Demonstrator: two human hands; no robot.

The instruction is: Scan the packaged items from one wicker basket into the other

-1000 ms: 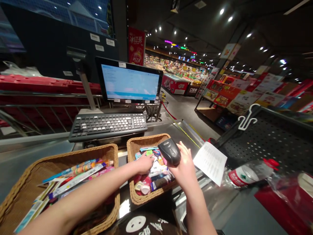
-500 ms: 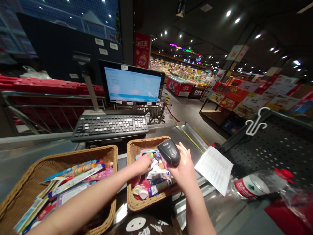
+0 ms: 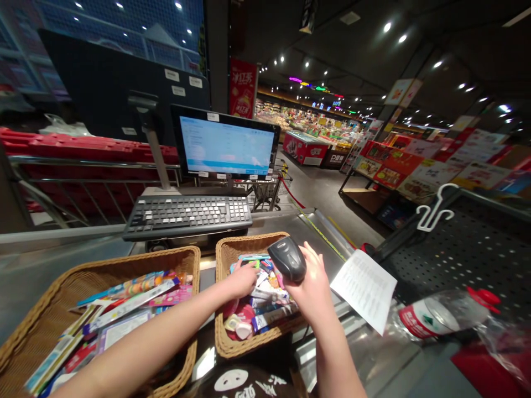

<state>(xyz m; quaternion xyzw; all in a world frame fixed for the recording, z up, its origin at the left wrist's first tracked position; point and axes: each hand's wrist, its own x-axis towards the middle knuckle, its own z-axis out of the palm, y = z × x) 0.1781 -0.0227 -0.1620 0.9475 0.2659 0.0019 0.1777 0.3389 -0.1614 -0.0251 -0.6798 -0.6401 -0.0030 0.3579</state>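
Head view: we've got our right hand (image 3: pixel 312 281) wrapped around 1 black scanner (image 3: pixel 287 258), held over the right side of the small basket (image 3: pixel 249 347). Our left hand (image 3: pixel 244 279) is in that basket, left of the scanner, fingers among the small packets (image 3: pixel 265 289); we can't tell if it pinches any. Left of it: big basket (image 3: pixel 39 320) with more packs (image 3: pixel 128 309). Ahead-left of both hands: keyboard (image 3: pixel 188 215), screen (image 3: pixel 228 145) behind it. Right of the scanner grip: 1 paper sheet (image 3: pixel 365 288), then 1 bottle (image 3: pixel 443 315).
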